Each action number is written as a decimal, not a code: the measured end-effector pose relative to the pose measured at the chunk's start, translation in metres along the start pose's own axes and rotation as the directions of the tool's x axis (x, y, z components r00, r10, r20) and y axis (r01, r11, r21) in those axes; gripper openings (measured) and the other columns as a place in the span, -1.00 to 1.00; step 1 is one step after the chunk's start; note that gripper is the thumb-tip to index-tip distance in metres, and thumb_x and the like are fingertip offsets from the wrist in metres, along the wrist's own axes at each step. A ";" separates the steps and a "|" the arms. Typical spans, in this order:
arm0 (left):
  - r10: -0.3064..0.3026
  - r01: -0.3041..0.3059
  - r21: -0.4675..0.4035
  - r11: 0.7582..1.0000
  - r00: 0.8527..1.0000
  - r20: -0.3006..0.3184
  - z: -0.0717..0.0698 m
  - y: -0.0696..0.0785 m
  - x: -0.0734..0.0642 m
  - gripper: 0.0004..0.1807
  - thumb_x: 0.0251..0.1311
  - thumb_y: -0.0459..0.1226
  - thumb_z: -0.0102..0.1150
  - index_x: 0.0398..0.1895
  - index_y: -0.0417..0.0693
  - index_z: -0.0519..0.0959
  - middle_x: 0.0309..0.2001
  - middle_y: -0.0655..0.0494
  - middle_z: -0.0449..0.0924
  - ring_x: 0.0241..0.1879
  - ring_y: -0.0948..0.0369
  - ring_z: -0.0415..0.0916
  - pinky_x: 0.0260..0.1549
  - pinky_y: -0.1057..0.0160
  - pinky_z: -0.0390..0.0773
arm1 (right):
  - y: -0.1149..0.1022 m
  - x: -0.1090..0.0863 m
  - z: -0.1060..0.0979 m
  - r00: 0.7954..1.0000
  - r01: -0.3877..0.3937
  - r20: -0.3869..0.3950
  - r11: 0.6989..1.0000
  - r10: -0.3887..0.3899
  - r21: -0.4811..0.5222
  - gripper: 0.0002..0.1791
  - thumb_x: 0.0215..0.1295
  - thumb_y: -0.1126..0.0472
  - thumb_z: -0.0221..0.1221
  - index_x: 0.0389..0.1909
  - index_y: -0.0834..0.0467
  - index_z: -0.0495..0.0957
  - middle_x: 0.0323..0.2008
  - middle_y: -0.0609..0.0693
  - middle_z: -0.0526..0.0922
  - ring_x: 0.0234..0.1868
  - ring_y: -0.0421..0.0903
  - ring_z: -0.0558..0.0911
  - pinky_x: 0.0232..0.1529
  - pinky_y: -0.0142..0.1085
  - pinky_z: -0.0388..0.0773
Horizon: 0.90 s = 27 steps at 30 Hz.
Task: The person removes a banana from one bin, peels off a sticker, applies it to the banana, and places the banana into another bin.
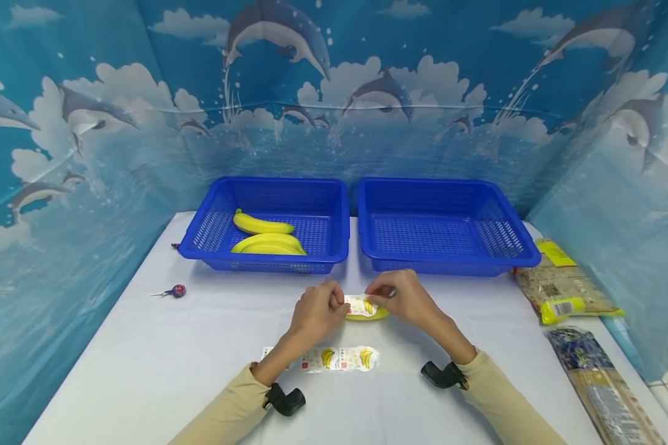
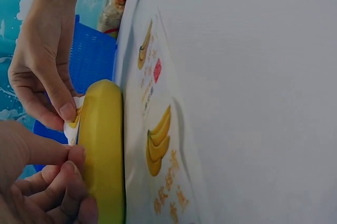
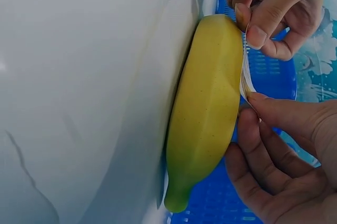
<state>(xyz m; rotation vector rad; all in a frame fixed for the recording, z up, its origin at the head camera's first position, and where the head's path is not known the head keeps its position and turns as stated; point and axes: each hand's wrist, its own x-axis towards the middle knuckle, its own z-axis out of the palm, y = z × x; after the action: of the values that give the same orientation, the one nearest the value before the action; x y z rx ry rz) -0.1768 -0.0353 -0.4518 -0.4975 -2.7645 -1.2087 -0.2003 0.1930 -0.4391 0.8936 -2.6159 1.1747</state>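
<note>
A single yellow banana lies on the white table, its green stem end showing in the right wrist view. Above it is a white sticker printed with bananas. My left hand pinches the sticker's left end between thumb and forefinger. At the other end, my right hand pinches it the same way. In the right wrist view the sticker stands along the banana's upper side; whether it touches the peel all along, I cannot tell. Nearer me, a strip of similar stickers lies flat, partly behind my left forearm.
Behind my hands stand two blue baskets: the left basket holds several bananas, the right basket shows only its mesh floor. A lollipop lies at left. Two filled packages, a yellow-labelled bag and a long packet, lie at right.
</note>
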 end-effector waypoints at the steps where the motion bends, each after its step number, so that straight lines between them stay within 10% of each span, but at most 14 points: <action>1: 0.010 -0.010 0.005 1.000 1.000 0.003 0.002 0.000 0.000 -0.76 0.25 -0.36 0.51 -0.40 0.00 0.57 -0.54 0.26 0.62 -0.54 0.36 0.47 -0.52 0.32 0.50 | 0.000 -0.001 -0.001 1.000 0.000 0.000 1.000 0.000 -0.007 -0.87 0.16 0.48 0.53 -0.30 0.25 0.82 -0.38 -0.03 0.81 -0.41 -0.22 0.72 -0.34 -0.33 0.74; 27: 0.000 -0.003 0.061 0.998 0.999 0.052 0.000 0.000 0.001 -0.75 0.17 -0.29 0.62 -0.07 0.02 0.85 -0.55 0.26 0.66 -0.51 0.34 0.53 -0.53 0.26 0.53 | 0.006 -0.004 -0.006 0.983 0.031 0.181 0.997 -0.016 -0.077 -0.79 0.14 0.28 0.61 -0.20 0.21 0.87 -0.23 -0.04 0.78 -0.18 -0.02 0.69 -0.15 -0.19 0.67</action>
<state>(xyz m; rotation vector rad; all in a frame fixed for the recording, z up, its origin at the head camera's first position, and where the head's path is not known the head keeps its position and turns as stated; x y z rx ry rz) -0.1779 -0.0352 -0.4519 -0.5328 -2.8342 -1.1226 -0.2014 0.2025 -0.4401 1.0579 -2.7619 1.0196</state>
